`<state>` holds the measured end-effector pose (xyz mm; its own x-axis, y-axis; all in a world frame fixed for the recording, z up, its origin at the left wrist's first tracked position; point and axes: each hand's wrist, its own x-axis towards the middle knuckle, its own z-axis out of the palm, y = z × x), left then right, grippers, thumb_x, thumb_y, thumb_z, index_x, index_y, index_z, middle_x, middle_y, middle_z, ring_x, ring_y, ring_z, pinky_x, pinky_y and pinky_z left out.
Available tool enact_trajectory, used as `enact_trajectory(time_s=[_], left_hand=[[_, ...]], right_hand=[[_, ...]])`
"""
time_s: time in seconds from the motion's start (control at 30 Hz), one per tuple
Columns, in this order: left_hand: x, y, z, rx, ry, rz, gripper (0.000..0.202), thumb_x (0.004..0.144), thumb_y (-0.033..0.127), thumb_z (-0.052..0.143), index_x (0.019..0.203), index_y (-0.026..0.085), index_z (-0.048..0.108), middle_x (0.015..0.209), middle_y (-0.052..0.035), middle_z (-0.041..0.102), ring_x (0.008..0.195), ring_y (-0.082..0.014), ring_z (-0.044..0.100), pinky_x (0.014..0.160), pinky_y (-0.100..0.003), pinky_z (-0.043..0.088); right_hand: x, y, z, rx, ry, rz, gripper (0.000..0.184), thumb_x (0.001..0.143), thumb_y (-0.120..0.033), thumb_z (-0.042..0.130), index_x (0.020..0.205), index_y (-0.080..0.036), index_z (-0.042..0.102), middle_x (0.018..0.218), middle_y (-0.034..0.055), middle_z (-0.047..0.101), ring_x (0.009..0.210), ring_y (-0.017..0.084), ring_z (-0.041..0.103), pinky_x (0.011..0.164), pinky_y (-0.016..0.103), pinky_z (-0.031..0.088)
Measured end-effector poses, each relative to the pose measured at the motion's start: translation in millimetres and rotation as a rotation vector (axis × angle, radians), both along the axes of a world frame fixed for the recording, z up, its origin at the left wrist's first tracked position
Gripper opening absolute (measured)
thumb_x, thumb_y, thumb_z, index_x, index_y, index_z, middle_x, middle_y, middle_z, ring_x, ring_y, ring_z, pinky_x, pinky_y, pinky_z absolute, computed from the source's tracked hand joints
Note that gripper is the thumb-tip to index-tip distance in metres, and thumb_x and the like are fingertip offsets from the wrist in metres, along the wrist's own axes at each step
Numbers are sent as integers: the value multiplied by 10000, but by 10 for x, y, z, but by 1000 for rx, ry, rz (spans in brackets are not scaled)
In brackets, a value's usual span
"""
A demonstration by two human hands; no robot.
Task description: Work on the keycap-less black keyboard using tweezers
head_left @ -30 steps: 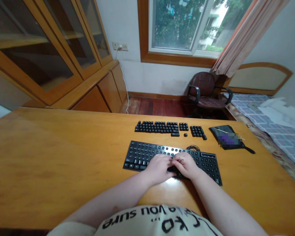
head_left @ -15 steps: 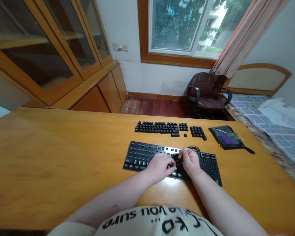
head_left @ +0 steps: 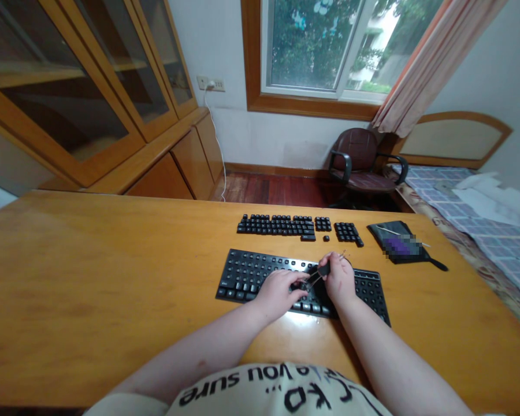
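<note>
A black keyboard (head_left: 242, 276) lies on the desk in front of me, with many of its keycaps off. Over its middle, my right hand (head_left: 340, 279) is closed around the dark handle of a wire keycap puller (head_left: 324, 270). The puller's thin wires slant down to the left, towards the fingertips of my left hand (head_left: 279, 293). There, my left thumb and fingers close around a small black keycap (head_left: 304, 286) at the wire ends; its details are too small to make out. Both hands hide parts of the keyboard.
Behind the keyboard, removed keycaps (head_left: 277, 224) are laid out in rows, with more small groups to their right. A dark pouch (head_left: 401, 254) with a pale thin stick on it lies on the right of the wooden desk (head_left: 112, 277). An office chair (head_left: 359, 156) stands beyond.
My right hand has moved slightly up and right, away from the left, and the puller's handle and wires now show between them. The left hand stays nearly in place.
</note>
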<state>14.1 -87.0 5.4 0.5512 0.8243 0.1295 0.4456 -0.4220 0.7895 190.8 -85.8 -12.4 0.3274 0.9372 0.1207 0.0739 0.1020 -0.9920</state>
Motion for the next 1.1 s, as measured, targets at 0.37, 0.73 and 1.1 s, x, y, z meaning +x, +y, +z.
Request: enact_trajectory(time_s=[0.37,0.73,1.1], left_hand=[[4,-13,-82,-191,-231,239,232,701,270,675,847,198,510,742,29,578,701,-139,564,659,-253,441],[-15,-8,-55,-139,-262,214,155,795,325,566,798,191,488,739,19,551,710,-133,539,671,-248,436],[-56,-17,-111,-147,-373,244,216,888,268,422,1084,195,476,1065,-69,590,887,-165,575,844,-338,448]], right_hand=[[112,-100,527,327,-717,445,243,872,-197,472,1025,-254,652,1004,70,625,937,184,596,808,343,491],[4,-82,605,193,-899,658,222,833,-171,524,1001,-230,657,933,55,698,865,172,649,784,313,513],[30,224,579,106,-1005,466,194,785,-193,574,955,-219,662,941,57,669,864,184,630,766,302,501]])
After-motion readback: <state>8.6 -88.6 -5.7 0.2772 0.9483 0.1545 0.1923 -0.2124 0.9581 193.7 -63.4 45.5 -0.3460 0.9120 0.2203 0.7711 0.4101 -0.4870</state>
